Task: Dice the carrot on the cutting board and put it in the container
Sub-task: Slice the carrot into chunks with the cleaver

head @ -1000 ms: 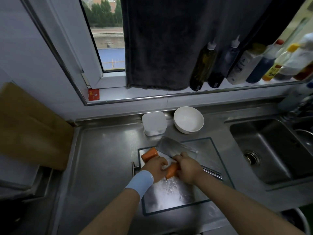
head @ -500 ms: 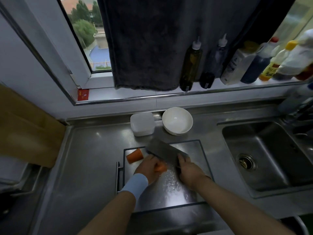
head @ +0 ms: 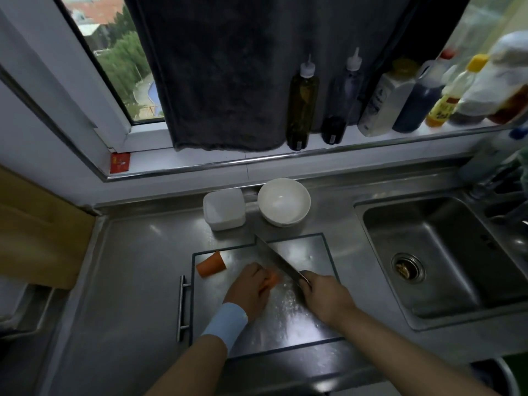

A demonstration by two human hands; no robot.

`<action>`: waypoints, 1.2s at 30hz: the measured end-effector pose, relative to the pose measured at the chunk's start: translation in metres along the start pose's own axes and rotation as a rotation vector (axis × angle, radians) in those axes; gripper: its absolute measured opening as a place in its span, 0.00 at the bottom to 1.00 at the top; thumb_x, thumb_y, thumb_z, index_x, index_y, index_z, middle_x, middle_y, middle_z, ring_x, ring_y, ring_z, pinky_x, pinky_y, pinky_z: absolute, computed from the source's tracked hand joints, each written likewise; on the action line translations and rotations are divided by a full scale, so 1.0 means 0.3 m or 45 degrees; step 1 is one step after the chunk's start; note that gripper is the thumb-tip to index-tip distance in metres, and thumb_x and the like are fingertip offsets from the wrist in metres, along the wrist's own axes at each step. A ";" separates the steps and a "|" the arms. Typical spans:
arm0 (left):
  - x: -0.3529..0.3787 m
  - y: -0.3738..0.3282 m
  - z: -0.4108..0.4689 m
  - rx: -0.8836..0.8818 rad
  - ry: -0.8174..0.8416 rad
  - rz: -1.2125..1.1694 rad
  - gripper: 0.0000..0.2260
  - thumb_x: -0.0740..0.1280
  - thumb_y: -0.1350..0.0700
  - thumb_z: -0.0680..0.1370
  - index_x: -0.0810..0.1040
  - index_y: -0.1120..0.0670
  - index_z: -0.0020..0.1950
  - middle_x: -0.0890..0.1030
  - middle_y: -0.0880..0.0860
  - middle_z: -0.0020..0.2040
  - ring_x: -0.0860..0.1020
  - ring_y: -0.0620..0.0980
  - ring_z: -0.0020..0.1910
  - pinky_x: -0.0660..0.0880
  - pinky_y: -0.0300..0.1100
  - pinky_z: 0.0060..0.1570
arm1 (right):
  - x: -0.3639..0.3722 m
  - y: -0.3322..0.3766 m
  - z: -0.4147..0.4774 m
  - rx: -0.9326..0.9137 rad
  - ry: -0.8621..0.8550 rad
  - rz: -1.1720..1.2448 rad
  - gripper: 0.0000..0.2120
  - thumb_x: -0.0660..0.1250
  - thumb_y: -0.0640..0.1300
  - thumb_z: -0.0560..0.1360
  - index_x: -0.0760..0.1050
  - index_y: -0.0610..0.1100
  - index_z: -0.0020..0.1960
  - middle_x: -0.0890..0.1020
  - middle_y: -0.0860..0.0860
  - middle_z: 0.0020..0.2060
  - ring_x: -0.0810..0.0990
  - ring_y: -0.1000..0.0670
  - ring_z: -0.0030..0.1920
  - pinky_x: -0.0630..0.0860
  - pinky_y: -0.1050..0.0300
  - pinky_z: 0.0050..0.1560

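A steel cutting board (head: 303,250) lies on the counter in front of me. My left hand (head: 248,290), a blue band on its wrist, holds down a short carrot piece (head: 272,279) near the board's middle. My right hand (head: 325,298) grips the handle of a cleaver (head: 278,260), whose blade stands edge-down just right of that piece. A second carrot chunk (head: 211,264) lies loose at the board's far left corner. Behind the board stand a white square container (head: 224,208) and a white bowl (head: 283,201), both showing nothing inside.
A steel sink (head: 440,252) opens to the right of the board. Several sauce and oil bottles (head: 303,101) line the window sill, with a dark towel (head: 228,70) hanging above. A wooden board (head: 37,232) leans at the left. The board's handle (head: 183,307) sticks out left.
The cleaver has turned from lying flat over the carrot to standing on edge beside the piece under my left hand. The other chunk now lies apart at the far left.
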State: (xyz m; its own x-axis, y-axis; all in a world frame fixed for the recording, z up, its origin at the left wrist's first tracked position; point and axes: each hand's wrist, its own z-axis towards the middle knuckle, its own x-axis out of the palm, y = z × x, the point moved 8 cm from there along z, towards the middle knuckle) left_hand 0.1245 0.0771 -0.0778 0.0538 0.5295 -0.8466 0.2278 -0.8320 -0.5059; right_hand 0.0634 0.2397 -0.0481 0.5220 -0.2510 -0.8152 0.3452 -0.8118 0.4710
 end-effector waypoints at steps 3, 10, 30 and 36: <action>-0.001 -0.004 -0.007 -0.020 -0.025 -0.010 0.15 0.63 0.51 0.79 0.74 0.51 0.64 0.70 0.48 0.62 0.71 0.46 0.59 0.59 0.26 0.56 | 0.019 0.016 -0.012 -0.054 0.033 -0.010 0.15 0.52 0.53 0.82 0.74 0.57 0.63 0.84 0.50 0.50 0.81 0.45 0.48 0.76 0.55 0.45; 0.013 -0.012 -0.012 -0.028 -0.035 -0.006 0.14 0.59 0.49 0.81 0.73 0.51 0.65 0.72 0.50 0.62 0.72 0.46 0.57 0.61 0.27 0.55 | 0.045 0.040 0.009 -0.106 0.058 -0.056 0.13 0.52 0.48 0.83 0.75 0.50 0.59 0.83 0.46 0.48 0.81 0.44 0.47 0.70 0.57 0.40; 0.024 -0.015 0.015 -0.044 -0.055 0.029 0.16 0.59 0.48 0.81 0.72 0.48 0.68 0.71 0.48 0.68 0.67 0.46 0.67 0.62 0.36 0.67 | 0.018 0.102 -0.011 -0.093 0.123 -0.315 0.10 0.57 0.39 0.78 0.71 0.49 0.57 0.80 0.49 0.41 0.70 0.48 0.33 0.66 0.56 0.35; 0.022 -0.005 0.012 -0.042 -0.057 0.043 0.15 0.60 0.48 0.80 0.74 0.47 0.66 0.73 0.48 0.66 0.70 0.46 0.65 0.65 0.36 0.65 | 0.004 0.129 -0.039 -0.071 0.129 -0.285 0.14 0.57 0.38 0.77 0.72 0.49 0.60 0.79 0.50 0.39 0.74 0.48 0.34 0.71 0.56 0.36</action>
State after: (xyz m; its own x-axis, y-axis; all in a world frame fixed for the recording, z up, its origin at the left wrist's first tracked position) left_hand 0.1211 0.0813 -0.0831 0.0186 0.4930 -0.8698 0.2585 -0.8428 -0.4721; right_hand 0.0866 0.2142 -0.0270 0.5024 -0.0114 -0.8646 0.5020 -0.8103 0.3024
